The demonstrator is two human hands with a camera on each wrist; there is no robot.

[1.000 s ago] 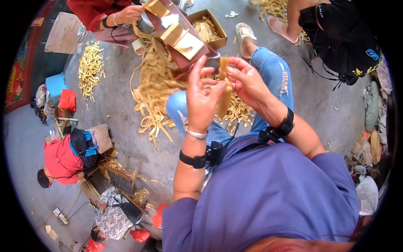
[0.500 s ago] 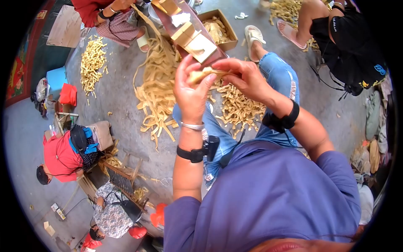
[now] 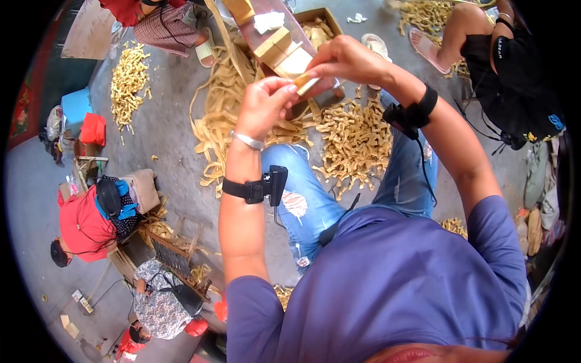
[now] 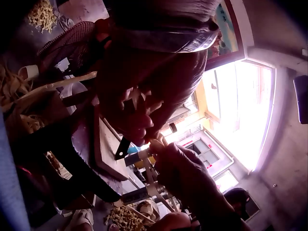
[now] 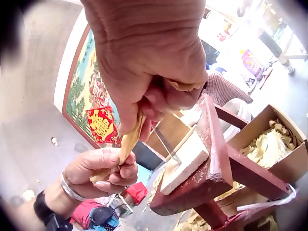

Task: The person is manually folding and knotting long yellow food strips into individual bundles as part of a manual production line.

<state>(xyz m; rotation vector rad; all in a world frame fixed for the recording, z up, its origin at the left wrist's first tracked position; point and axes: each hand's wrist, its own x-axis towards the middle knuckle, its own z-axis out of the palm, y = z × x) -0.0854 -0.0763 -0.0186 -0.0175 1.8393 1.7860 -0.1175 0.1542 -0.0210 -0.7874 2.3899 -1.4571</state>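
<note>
Both hands pinch one yellowish, folded strip, which stretches between them in the right wrist view. My left hand grips its lower end with thumb and curled fingers. From above, my right hand pinches the other end, wrist bent downward. In the head view the strip overlaps the near edge of a pale block on a dark red bench. A thin metal blade stands up from this block, close beside the right fingertips. In the left wrist view my left hand is mostly in shadow.
A heap of short knotted pieces lies on the floor between the knees. Long loose strips spread left of the bench. Behind it stands a cardboard box of pale pieces. Other people sit around, one in black at right.
Both hands have moved from above the lap toward the bench, the right one rising and turning over. The strip went from upright to slanting beside the block, held throughout.
</note>
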